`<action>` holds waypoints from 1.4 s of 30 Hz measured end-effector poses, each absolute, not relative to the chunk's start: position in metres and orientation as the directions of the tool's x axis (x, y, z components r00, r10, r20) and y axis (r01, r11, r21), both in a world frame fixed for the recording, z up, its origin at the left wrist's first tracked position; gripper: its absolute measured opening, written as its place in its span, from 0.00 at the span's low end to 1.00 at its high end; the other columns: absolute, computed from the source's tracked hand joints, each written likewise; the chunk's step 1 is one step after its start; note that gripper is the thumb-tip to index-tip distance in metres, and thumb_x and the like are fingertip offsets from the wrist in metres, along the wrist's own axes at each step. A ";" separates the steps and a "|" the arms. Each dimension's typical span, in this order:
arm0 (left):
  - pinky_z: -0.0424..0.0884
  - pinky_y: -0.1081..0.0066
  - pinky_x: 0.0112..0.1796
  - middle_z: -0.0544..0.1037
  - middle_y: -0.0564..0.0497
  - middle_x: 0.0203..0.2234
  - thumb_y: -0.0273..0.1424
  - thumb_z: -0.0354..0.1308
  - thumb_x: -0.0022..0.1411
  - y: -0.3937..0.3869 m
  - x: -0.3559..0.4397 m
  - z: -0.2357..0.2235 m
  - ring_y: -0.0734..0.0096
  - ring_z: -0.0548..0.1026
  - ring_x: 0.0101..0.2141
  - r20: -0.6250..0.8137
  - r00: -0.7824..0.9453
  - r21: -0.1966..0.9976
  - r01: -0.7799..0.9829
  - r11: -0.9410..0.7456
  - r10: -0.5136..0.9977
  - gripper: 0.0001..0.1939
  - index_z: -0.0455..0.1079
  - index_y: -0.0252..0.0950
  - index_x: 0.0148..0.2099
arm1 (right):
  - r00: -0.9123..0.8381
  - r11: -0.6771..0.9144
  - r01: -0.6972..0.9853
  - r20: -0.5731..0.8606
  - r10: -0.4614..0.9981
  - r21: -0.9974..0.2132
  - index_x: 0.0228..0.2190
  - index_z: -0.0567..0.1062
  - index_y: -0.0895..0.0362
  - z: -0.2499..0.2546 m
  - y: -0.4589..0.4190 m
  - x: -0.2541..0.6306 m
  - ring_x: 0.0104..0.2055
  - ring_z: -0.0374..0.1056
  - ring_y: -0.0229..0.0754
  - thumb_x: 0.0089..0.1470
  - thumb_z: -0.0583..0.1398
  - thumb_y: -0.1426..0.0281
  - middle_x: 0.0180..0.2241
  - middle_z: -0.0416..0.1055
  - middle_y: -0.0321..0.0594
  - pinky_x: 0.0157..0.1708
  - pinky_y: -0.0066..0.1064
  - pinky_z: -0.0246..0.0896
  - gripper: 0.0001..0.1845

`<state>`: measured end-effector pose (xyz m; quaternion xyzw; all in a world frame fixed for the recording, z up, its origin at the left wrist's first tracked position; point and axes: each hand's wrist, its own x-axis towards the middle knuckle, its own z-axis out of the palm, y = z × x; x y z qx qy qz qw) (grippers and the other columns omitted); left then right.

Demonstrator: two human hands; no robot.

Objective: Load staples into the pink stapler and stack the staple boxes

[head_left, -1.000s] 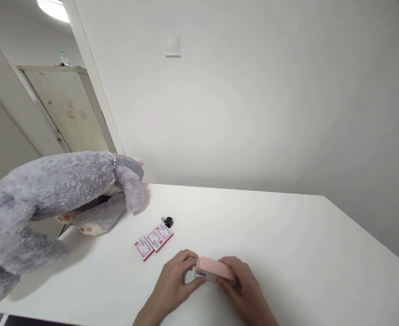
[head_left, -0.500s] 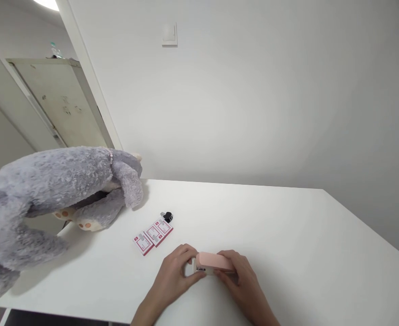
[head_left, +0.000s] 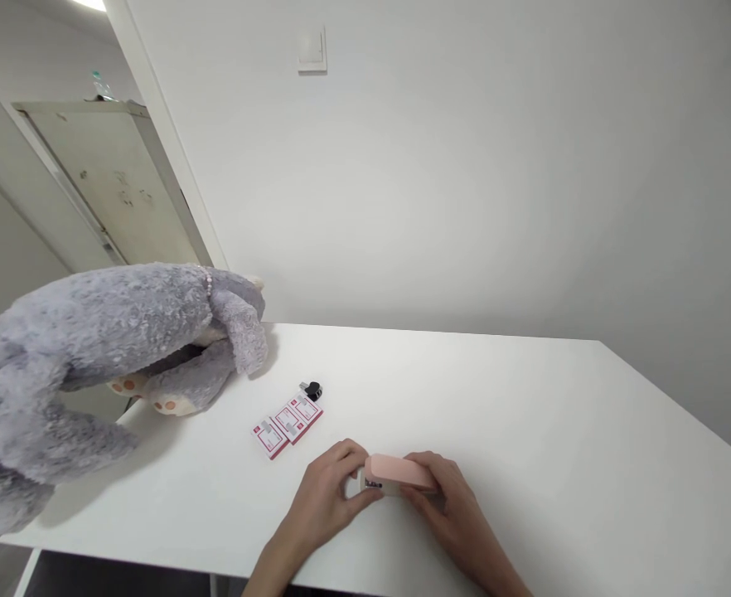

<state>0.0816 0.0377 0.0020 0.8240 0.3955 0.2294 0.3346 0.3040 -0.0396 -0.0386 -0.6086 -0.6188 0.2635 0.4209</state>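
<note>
Grip is essentially unchanged: left hand point(head_left: 321, 499) and right hand point(head_left: 456, 507) hold opposite ends of the pink-topped stapler point(head_left: 399, 470), fingers narrowed around it, at the table point(head_left: 527, 414); handling shows no clear advance

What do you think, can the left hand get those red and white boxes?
Probably yes: the boxes lie just past the left hand, nothing between, but its grip is busy at the pink stapler.
</note>
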 end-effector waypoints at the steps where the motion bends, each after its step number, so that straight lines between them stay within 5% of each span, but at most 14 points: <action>1: 0.67 0.72 0.36 0.77 0.49 0.39 0.38 0.64 0.66 0.037 0.082 0.003 0.66 0.73 0.37 0.115 0.588 0.735 0.491 -0.467 0.800 0.07 0.77 0.41 0.39 | 0.093 0.124 0.542 0.206 0.974 -0.831 0.49 0.77 0.47 -0.038 -0.040 0.303 0.50 0.73 0.48 0.64 0.61 0.60 0.48 0.78 0.40 0.50 0.38 0.72 0.14; 10: 0.69 0.71 0.37 0.81 0.47 0.41 0.39 0.58 0.72 0.035 0.075 -0.003 0.66 0.76 0.38 0.203 0.622 0.752 0.395 -0.527 0.756 0.11 0.82 0.43 0.44 | 0.022 0.277 0.536 0.341 0.940 -0.797 0.52 0.75 0.48 -0.040 -0.036 0.287 0.52 0.72 0.50 0.65 0.60 0.63 0.50 0.76 0.44 0.51 0.41 0.72 0.15; 16: 0.69 0.71 0.37 0.79 0.47 0.41 0.39 0.59 0.71 0.036 0.076 -0.005 0.68 0.76 0.36 0.218 0.647 0.734 0.385 -0.560 0.731 0.12 0.83 0.43 0.42 | 0.033 0.206 0.379 0.236 0.971 -0.902 0.48 0.74 0.50 -0.046 -0.034 0.287 0.45 0.74 0.47 0.66 0.59 0.62 0.45 0.76 0.41 0.43 0.34 0.74 0.11; 28: 0.67 0.73 0.33 0.79 0.52 0.37 0.40 0.69 0.63 0.035 0.079 -0.010 0.71 0.75 0.34 0.158 0.631 0.717 0.455 -0.528 0.760 0.09 0.82 0.46 0.45 | 0.073 0.106 0.023 0.107 0.992 -0.994 0.54 0.69 0.50 -0.035 -0.038 0.265 0.48 0.74 0.48 0.69 0.55 0.52 0.49 0.75 0.45 0.47 0.37 0.73 0.21; 34: 0.67 0.72 0.33 0.79 0.52 0.38 0.43 0.74 0.56 0.035 0.080 -0.008 0.68 0.76 0.36 0.148 0.628 0.703 0.477 -0.528 0.764 0.17 0.80 0.44 0.46 | 0.090 0.162 0.101 0.172 0.981 -0.982 0.43 0.74 0.52 -0.036 -0.048 0.302 0.57 0.71 0.52 0.66 0.59 0.53 0.50 0.75 0.47 0.54 0.40 0.71 0.15; 42: 0.70 0.70 0.39 0.80 0.52 0.38 0.39 0.74 0.57 0.036 0.081 -0.008 0.65 0.77 0.41 0.173 0.626 0.702 0.463 -0.541 0.760 0.12 0.81 0.44 0.42 | 0.286 0.008 0.133 0.046 0.957 -0.991 0.51 0.72 0.50 -0.040 -0.074 0.349 0.53 0.77 0.50 0.55 0.69 0.53 0.48 0.79 0.43 0.55 0.39 0.73 0.26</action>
